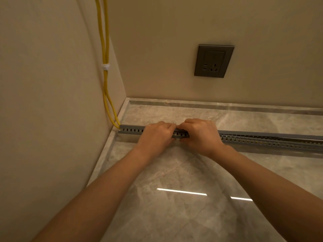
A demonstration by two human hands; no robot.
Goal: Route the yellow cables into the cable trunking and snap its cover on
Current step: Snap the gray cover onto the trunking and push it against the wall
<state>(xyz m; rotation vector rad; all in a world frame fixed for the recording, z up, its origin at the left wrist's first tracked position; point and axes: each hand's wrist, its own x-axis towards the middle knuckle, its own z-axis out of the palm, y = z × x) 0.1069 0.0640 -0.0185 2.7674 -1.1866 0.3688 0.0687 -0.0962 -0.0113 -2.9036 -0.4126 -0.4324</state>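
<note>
Item 1, cables (pixel 105 84): two round yellow runs are hanging down the left wall (pixel 43 84). A white tie (pixel 106 67) is binding them partway down. They are parting slightly below it and entering the left end of the trunking at the corner.

Item 2, trunking (pixel 131 130): a long, narrow channel of grey plastic is lying on the floor (pixel 174 215), running from the left wall out past the right edge. A row of small keyhole-shaped slots is showing along its near side. A little yellow is glinting through the slots on the right stretch.

Item 3, cover (pixel 262 134): a flat grey strip is sitting flush on the trunking at the left end. To the right of your hands it is standing slightly proud, with a dark gap showing beneath it.

Item 4, left hand (pixel 157 135): you are gripping the trunking with it, fingers curled over the top.

Item 5, right hand (pixel 201 135): you are gripping the trunking just beside the left hand, fingers curled over the top and thumb on the near side. The fingertips of both hands are nearly meeting.

Item 6, surroundings: the floor is glossy grey veined stone, reflecting two bright strips of light. A matching stone skirting (pixel 227 106) is edging the matt beige walls. A dark grey rectangular socket (pixel 214 61) is sitting on the far wall.
</note>
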